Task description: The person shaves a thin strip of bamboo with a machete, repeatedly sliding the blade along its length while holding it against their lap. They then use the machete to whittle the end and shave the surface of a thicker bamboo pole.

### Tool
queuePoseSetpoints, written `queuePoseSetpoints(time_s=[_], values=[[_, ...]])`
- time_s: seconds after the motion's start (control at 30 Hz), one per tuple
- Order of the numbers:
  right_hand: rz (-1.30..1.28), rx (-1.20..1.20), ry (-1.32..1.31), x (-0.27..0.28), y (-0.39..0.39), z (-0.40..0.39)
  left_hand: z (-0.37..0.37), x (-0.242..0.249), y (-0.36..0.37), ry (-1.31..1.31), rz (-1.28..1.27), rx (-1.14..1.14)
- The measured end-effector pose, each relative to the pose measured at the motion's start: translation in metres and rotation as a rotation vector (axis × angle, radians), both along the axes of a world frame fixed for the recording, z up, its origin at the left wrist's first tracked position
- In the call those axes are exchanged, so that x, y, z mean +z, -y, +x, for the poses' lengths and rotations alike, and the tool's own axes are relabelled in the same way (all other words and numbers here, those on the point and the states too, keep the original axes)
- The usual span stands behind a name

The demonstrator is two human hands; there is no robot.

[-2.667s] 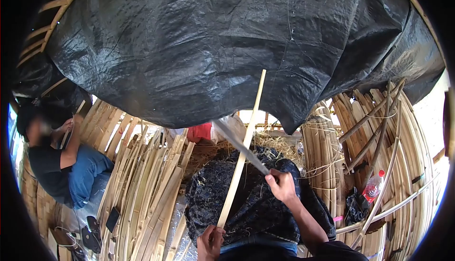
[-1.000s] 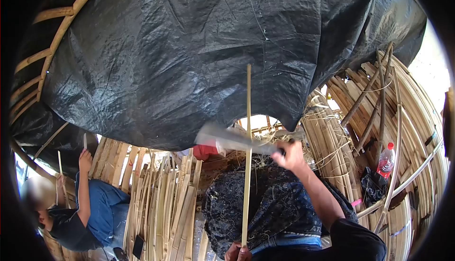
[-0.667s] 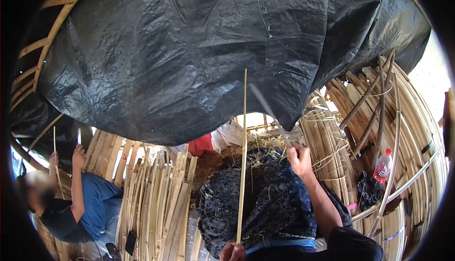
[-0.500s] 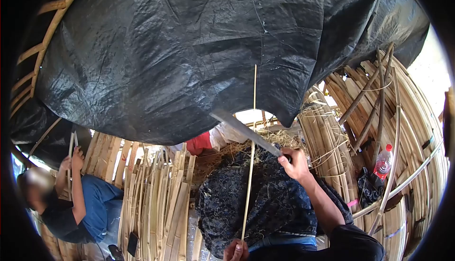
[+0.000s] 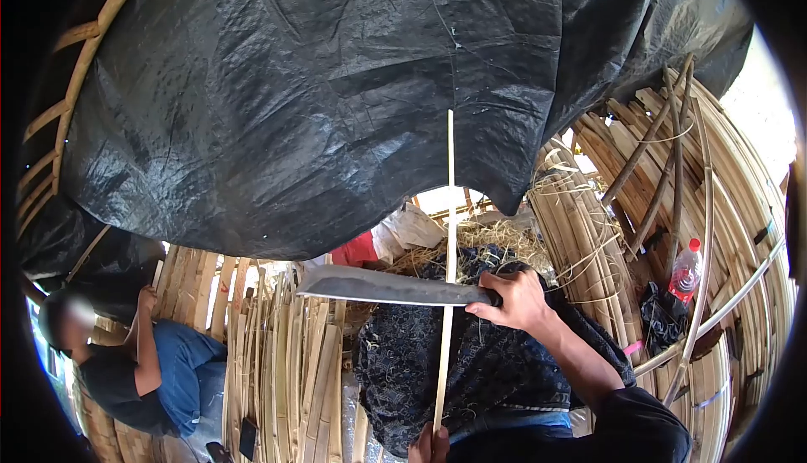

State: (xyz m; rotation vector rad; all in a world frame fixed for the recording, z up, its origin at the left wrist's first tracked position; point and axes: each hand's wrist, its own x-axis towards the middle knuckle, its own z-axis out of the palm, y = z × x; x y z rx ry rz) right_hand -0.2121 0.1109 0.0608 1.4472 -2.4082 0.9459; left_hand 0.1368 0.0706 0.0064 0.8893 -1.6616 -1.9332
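Note:
My right hand is closed round the handle of a machete, its broad grey blade lying nearly level and pointing left. Behind or against the blade runs a long thin bamboo strip, standing almost upright in view. Its lower end is pinched in my left hand, which is partly cut off at the bottom edge. A dark patterned cloth covers my lap beneath both. Whether blade and strip touch cannot be made out for certain.
A co-worker sits at the left. Bamboo slats stand between us, and more split bamboo leans at the right beside a red-capped bottle. Black tarpaulin hangs overhead. Shavings lie ahead.
The machete has swung from a slant to nearly level, its tip lower and further left. The bamboo strip has turned its wider face to view. The co-worker's hands have shifted.

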Motion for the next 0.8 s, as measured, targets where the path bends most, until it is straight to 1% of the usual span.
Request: queuePoseSetpoints(time_s=[0.03,0.1,0.2,0.23,0.27,0.33,0.4,0.43,0.47,0.53,0.57,0.6,0.67,0.7,0.8], values=[[0.010,-0.012,-0.041,0.003,0.000,0.003,0.003,-0.004,-0.001,0.046,-0.004,-0.008],[0.039,-0.055,-0.130,0.006,0.000,0.003,-0.001,0.002,-0.001,0.110,-0.034,-0.020],[0.063,-0.172,-0.280,0.005,-0.002,-0.020,0.004,0.005,-0.001,0.187,-0.099,-0.030],[0.038,-0.252,-0.372,-0.006,-0.002,-0.032,0.005,0.003,-0.002,0.216,-0.127,-0.033],[-0.072,-0.333,-0.540,-0.010,0.002,-0.045,0.006,0.001,-0.002,0.235,-0.149,-0.038],[-0.006,-0.346,-0.191,-0.016,-0.008,-0.052,0.009,-0.002,0.000,0.289,-0.206,-0.050],[0.057,-0.219,-0.101,-0.011,-0.014,-0.029,0.007,-0.001,-0.001,0.357,-0.276,-0.062],[0.009,-0.125,-0.084,-0.008,-0.013,-0.017,0.005,-0.001,-0.001,0.396,-0.311,-0.076],[-0.011,-0.077,-0.143,-0.008,-0.012,-0.015,0.003,-0.001,-0.001,0.429,-0.347,-0.091],[0.111,-0.115,-0.117,-0.001,-0.011,-0.021,0.001,-0.001,0.000,0.479,-0.408,-0.117],[0.000,-0.119,-0.181,-0.006,-0.006,-0.023,0.002,-0.001,0.001,0.500,-0.433,-0.127],[-0.005,-0.119,-0.184,-0.007,-0.006,-0.021,0.002,-0.002,0.000,0.519,-0.454,-0.135],[0.178,-0.070,0.034,-0.005,-0.005,-0.009,0.001,-0.002,-0.001,0.543,-0.480,-0.141],[0.103,-0.032,-0.106,-0.005,-0.005,-0.005,0.003,-0.003,-0.001,0.553,-0.492,-0.146],[0.142,-0.083,-0.085,0.001,-0.007,-0.016,0.004,-0.002,-0.001,0.593,-0.526,-0.162]])
